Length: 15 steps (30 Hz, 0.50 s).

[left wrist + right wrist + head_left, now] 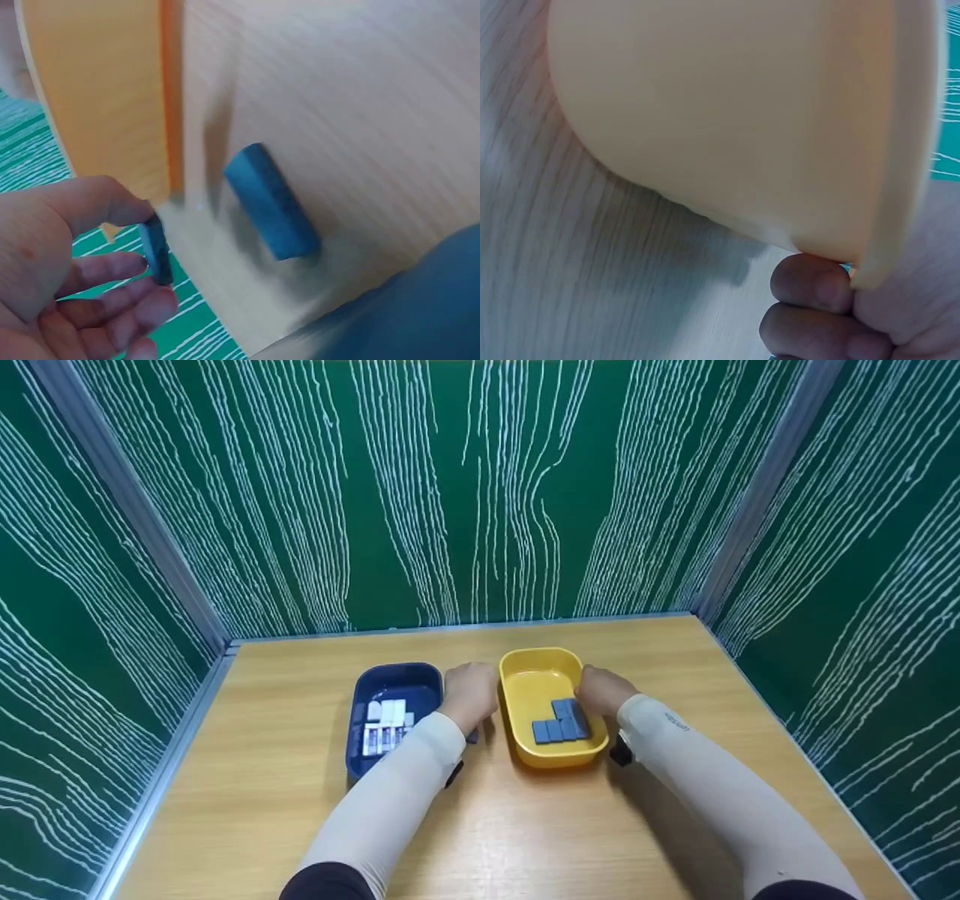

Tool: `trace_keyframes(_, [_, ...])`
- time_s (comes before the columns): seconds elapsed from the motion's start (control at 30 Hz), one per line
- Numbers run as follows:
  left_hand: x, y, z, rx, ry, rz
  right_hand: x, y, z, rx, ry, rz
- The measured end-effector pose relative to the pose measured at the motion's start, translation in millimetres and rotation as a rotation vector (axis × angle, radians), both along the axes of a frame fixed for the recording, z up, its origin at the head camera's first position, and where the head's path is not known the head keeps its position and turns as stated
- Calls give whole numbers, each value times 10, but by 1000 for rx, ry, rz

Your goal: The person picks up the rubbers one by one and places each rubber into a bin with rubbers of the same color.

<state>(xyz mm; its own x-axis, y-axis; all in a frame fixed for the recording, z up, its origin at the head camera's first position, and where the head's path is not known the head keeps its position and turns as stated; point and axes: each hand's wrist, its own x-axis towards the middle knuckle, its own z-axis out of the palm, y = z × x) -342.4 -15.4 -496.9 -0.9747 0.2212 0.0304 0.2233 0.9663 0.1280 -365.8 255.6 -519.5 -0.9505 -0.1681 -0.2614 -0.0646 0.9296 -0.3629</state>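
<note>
My left hand (471, 694) is above the table between the two bins. In the left wrist view its thumb and fingers pinch a small dark blue-grey block (155, 250); the head view hides this piece. A second dark block (271, 204) lies on the wood below, beside the yellow bin (551, 760). My right hand (602, 690) grips that bin's right rim, with fingers curled under the lip in the right wrist view. Several dark flat blocks (555, 729) lie together at the near end inside the yellow bin.
A dark blue bin (409, 669) stands to the left, holding several white and patterned pieces (388, 725); my left forearm partly covers it. Green panels (397, 510) with white streaks enclose the wooden table (255, 780) at the back and sides.
</note>
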Motion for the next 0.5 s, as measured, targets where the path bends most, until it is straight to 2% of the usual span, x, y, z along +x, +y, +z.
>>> trace_keyframes(0.1, [-18, 25, 58, 75, 55, 23, -68, -10, -40, 86, 60, 60])
trace_keyframes(0.17, [-21, 57, 88, 142, 54, 32, -80, -17, -44, 68, 48, 37])
trace_keyframes(0.3, [2, 165, 87, 268, 2, 21, -88, -12, -47, 28, 19, 4])
trace_keyframes(0.4, [28, 259, 27, 282, -30, -13, -80, -7, -42, 6, 8, -7])
trace_keyframes(0.5, [46, 354, -57, 216, -30, -65, -76, -21, -45, -3, -4, -13])
